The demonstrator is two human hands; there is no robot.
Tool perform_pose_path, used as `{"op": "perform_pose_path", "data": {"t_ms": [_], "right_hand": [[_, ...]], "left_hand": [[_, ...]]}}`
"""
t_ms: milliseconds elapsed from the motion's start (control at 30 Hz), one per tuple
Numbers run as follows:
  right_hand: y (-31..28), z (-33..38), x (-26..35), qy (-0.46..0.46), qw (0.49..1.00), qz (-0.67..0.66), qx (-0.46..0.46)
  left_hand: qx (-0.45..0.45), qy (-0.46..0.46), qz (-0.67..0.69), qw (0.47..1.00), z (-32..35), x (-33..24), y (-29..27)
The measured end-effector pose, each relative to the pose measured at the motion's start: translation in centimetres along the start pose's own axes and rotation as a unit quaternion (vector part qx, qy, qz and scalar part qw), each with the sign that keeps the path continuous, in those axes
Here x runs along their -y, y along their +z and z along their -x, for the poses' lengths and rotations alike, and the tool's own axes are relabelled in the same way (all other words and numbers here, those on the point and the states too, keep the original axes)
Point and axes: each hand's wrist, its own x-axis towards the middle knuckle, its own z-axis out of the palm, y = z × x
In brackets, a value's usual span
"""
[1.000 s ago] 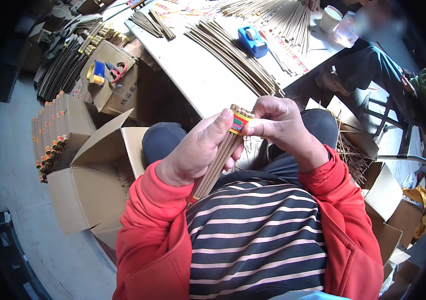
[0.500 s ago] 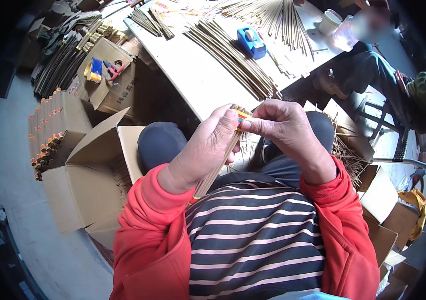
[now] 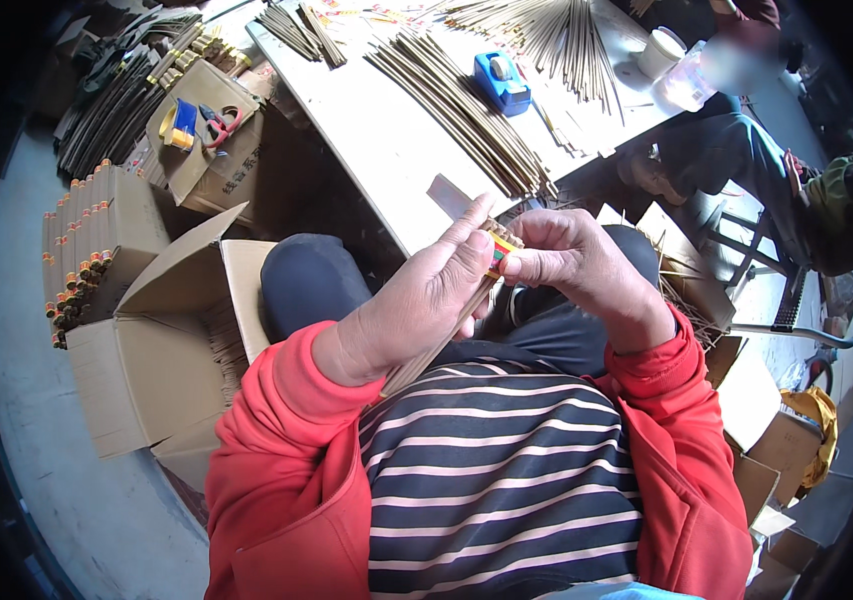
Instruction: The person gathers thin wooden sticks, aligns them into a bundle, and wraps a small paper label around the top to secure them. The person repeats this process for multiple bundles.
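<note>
A bundle of brown incense sticks [image 3: 412, 375] slants from my lap up to the table's near corner, with my left hand [image 3: 416, 300] wrapped round it near its upper end. The left index finger points up along the sticks. Round the upper end runs a red, yellow and green paper band [image 3: 500, 252]. My right hand [image 3: 591, 275] pinches the band's right side between thumb and bent fingers. The palm side of the left hand and the back of the bundle are hidden.
More loose sticks [image 3: 461, 120] and a blue tape dispenser [image 3: 502, 84] lie on the white table [image 3: 346, 120]. An open carton [image 3: 171, 370] stands at my left, below red-handled scissors [image 3: 218, 125] on another box. Banded bundles [image 3: 76, 250] are stacked far left. Someone sits at right.
Both hands and the bundle have shifted slightly right in the picture. My left index finger has straightened upward. A translucent strip now shows at the table corner beside it.
</note>
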Motion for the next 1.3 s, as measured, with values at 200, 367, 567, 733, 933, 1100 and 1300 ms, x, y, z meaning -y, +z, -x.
{"op": "perform_pose_path", "data": {"t_ms": [200,367,567,733,933,1100,1300], "right_hand": [[-0.7,0.3,0.0,-0.015,0.998,-0.008,0.063],[-1.3,0.4,-0.4,-0.028,0.993,-0.027,0.112],[-2.5,-0.1,-0.2,-0.074,0.979,0.130,0.142],[-2.9,-0.2,1.3,-0.109,0.952,0.235,0.161],[-3.2,-0.9,2.7,-0.111,0.926,0.292,0.211],[-2.9,-0.6,1.3,-0.023,0.973,0.180,0.141],[-1.7,0.4,0.9,-0.105,0.948,0.297,-0.034]], "left_hand": [[0.065,-0.014,0.016,0.998,-0.1,0.1,-0.3],[0.104,0.000,0.050,0.993,-0.5,0.9,0.1],[0.059,-0.017,0.088,0.994,-0.3,0.3,1.0],[0.051,-0.042,0.143,0.987,-0.7,1.0,1.3],[0.064,-0.076,0.145,0.984,-0.9,0.8,1.2],[0.094,-0.059,0.150,0.982,-1.0,0.6,0.3],[0.036,-0.027,0.169,0.985,-1.0,0.5,0.5]]}}
